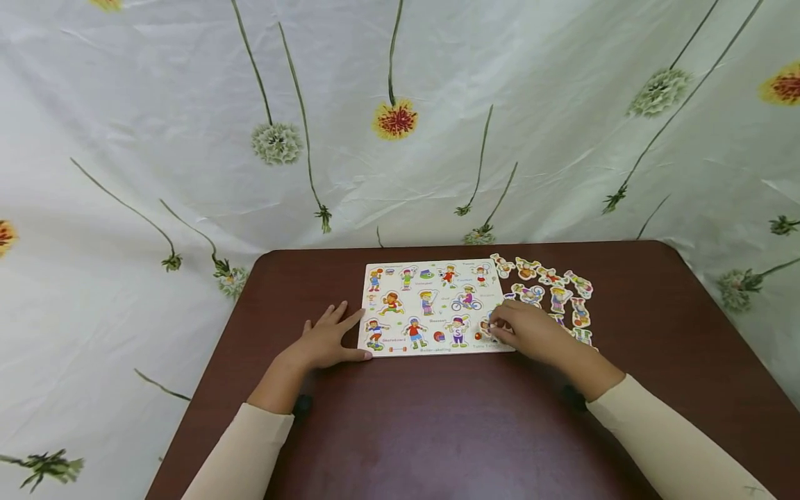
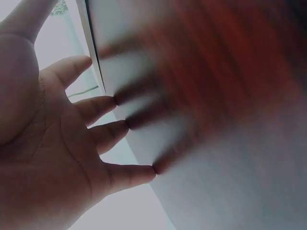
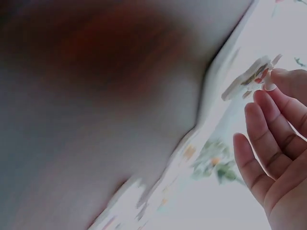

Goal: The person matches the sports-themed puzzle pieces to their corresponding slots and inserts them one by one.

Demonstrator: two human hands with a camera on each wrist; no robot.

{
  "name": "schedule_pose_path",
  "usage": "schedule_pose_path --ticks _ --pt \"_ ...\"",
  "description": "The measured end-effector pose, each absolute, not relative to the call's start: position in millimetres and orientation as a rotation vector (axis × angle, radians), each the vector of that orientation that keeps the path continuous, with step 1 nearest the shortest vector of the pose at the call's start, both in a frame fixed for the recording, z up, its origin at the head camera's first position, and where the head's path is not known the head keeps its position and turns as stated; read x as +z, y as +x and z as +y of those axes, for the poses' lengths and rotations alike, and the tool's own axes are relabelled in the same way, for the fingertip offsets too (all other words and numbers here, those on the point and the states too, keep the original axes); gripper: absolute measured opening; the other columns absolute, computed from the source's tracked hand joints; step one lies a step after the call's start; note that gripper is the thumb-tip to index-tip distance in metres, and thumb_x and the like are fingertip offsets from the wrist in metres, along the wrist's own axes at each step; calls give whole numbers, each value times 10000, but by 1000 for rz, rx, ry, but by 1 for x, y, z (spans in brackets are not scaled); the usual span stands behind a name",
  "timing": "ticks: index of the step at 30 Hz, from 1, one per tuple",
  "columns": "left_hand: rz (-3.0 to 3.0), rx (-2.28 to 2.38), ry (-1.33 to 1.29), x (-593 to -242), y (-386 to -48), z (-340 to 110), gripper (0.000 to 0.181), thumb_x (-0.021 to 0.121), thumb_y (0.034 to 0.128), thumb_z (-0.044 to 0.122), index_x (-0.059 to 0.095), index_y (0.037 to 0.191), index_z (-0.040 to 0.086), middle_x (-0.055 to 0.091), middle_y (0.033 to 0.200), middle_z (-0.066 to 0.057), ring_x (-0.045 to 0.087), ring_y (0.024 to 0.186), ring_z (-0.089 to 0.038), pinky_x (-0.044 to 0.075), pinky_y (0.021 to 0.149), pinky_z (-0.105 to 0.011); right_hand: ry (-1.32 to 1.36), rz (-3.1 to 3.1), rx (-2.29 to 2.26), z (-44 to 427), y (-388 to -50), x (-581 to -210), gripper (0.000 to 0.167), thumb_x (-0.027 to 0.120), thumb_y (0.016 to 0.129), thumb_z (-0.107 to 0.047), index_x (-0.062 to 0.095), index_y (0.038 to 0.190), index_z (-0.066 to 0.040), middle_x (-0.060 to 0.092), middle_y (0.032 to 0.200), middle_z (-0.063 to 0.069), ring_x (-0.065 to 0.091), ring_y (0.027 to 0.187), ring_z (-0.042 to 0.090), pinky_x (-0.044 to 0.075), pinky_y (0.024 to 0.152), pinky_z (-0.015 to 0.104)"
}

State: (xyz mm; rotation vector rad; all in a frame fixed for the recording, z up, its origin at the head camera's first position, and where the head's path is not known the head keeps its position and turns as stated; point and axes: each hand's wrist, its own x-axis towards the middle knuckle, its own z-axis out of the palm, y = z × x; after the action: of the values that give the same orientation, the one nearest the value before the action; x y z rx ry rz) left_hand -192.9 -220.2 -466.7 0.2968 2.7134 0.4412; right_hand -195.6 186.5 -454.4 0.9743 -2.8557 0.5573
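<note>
A white puzzle board (image 1: 411, 303) printed with sporting children lies on the dark table. My left hand (image 1: 325, 340) has its fingers spread at the board's left side, thumb touching the lower left corner. In the left wrist view its fingertips (image 2: 144, 172) meet the tabletop. At the board's lower right, my right hand (image 1: 531, 330) pinches a small puzzle piece (image 3: 249, 79) by its knob between thumb and fingers. The right wrist view shows that piece tilted, its other fingers loosely bent. From the head view, the hand partly covers the piece and the printed spot under it.
Several loose puzzle pieces (image 1: 558, 298) are spread to the right of the board, some partly behind my right hand. The brown table (image 1: 431, 430) has a far edge just behind the board. A floral white cloth (image 1: 350, 173) hangs beyond it.
</note>
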Motion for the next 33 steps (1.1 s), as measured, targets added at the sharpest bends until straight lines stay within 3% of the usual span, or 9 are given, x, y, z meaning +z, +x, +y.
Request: schedule_pose_path --ticks 16,33 --pt "2690 445 295 -466 -195 -220 972 707 849 638 247 1623 272 83 1703 -203 51 1568 -462 62 1123 -816 916 -3001 625 87 -213 -446 205 707 956 -344 671 927 -144 618 856 -40 535 716 70 458 660 273" --pt "2686 455 306 -462 -192 -219 955 713 854 620 262 1620 269 89 1701 -209 68 1564 -471 70 1111 -827 976 -3067 609 -4 -226 -443 224 717 950 -342 629 831 -174 621 839 -53 504 691 71 421 605 234"
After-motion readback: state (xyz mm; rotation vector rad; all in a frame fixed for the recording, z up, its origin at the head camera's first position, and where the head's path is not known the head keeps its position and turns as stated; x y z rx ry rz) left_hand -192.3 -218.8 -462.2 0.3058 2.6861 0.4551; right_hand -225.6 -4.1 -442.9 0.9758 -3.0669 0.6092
